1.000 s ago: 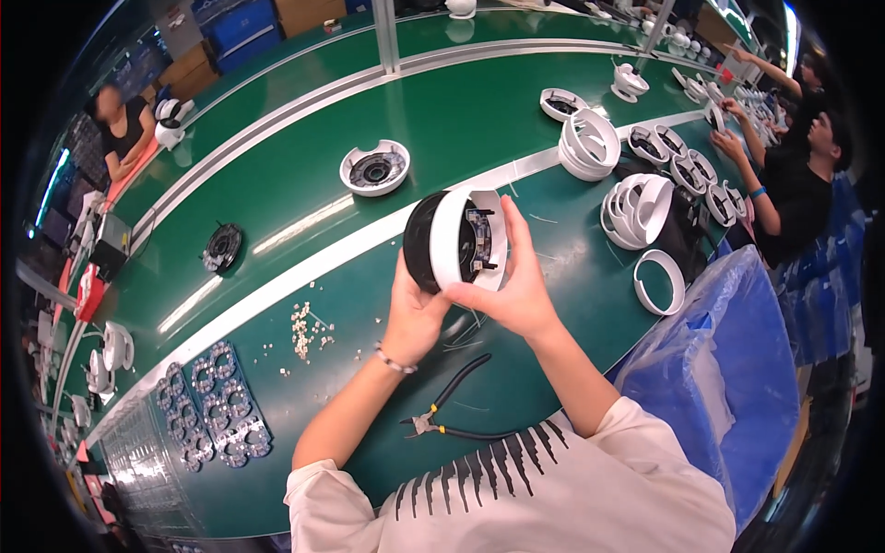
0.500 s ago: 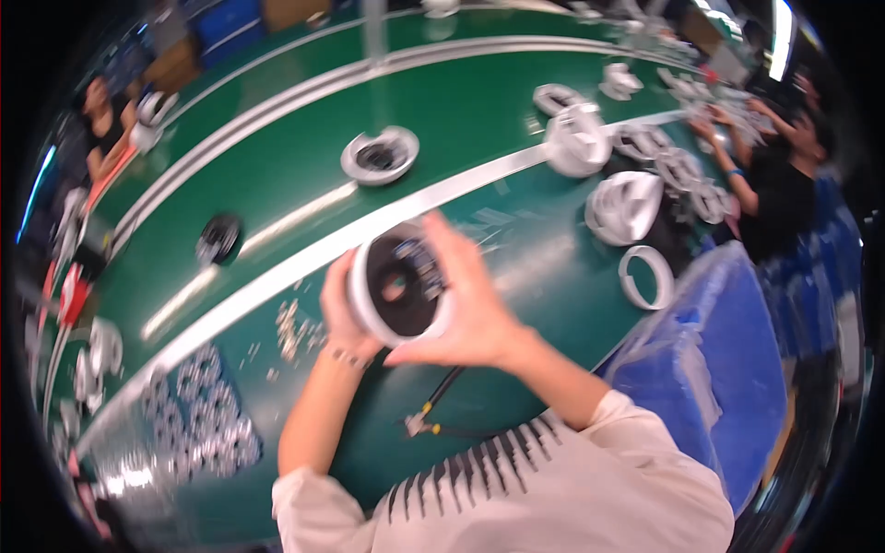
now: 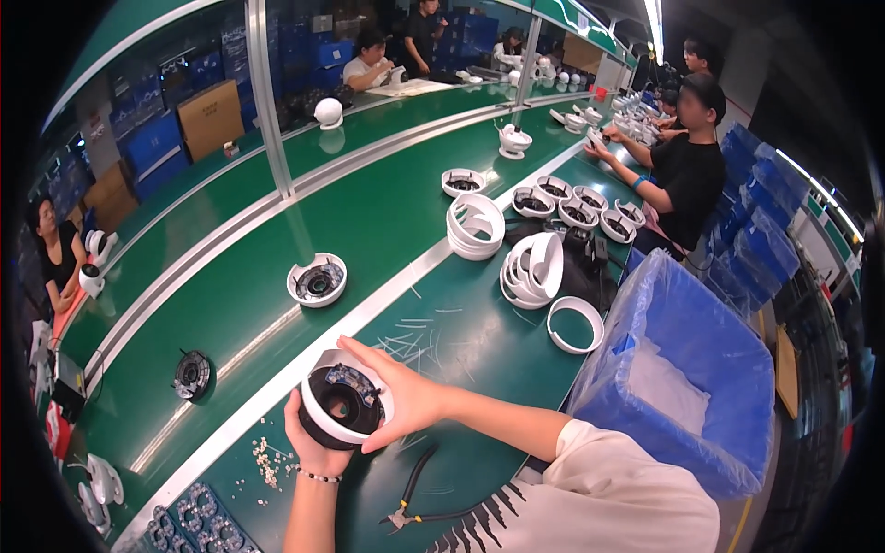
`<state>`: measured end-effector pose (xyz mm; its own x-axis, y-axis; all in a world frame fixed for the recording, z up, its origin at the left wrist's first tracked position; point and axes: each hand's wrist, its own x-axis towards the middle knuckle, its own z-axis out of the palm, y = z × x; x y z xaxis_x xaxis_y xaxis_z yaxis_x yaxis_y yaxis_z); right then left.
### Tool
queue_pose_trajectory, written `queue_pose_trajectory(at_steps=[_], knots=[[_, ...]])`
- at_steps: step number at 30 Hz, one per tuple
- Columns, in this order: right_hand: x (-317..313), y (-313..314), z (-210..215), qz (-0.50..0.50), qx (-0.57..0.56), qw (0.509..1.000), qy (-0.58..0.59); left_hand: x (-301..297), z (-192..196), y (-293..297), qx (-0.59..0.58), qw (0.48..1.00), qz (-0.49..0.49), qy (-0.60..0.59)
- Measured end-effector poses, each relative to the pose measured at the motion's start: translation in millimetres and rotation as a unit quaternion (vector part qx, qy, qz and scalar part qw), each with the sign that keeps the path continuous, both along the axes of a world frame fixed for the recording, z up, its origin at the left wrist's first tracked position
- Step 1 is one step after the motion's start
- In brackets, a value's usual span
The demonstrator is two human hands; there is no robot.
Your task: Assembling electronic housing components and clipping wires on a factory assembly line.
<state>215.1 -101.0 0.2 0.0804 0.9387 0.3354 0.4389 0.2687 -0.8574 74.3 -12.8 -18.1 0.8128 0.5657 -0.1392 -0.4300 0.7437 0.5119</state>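
Observation:
Between my hands is a white round housing (image 3: 312, 402) with a black inside and a dark lower part. A small blue circuit board (image 3: 358, 380) sits inside it, beside a central round hole. My left hand (image 3: 318, 452), with a beaded bracelet at the wrist, is wrapped round its left side and underside. My right hand (image 3: 410, 398) grips the right side of the rim, with the fingers at the top and the thumb low. Wire cutters (image 3: 406, 507) with dark handles lie on the bench just below my hands, jaws apart.
Small pale parts (image 3: 268, 463) and blue circuit boards (image 3: 198, 521) lie at the lower left. A white-and-black housing (image 3: 318, 280) and a black round part (image 3: 192, 373) sit on the green belt. White rings (image 3: 575, 324) and a blue-lined bin (image 3: 747, 369) are at right; a co-worker (image 3: 687, 175) stands beyond.
My view has tilted up, showing more of the line, so the hands appear lower and farther left. Both hands still hold the white housing.

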Motion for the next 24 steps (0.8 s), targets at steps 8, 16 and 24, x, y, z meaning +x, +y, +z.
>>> queue_pose_trajectory(at_steps=[8,16,24], knots=[[-24.2,-1.4,10.9,-0.031,0.037,0.975,-0.215,-2.6,10.1,-12.1,0.015,0.999,0.015,-0.026],[-9.7,0.6,38.8,-0.01,0.075,0.953,-0.294,-1.3,1.8,7.4,0.056,0.989,-0.081,-0.108],[-32.6,4.9,18.6,-0.085,0.079,0.963,-0.244,-14.1,-14.5,1.6,0.103,0.982,-0.037,-0.154]])
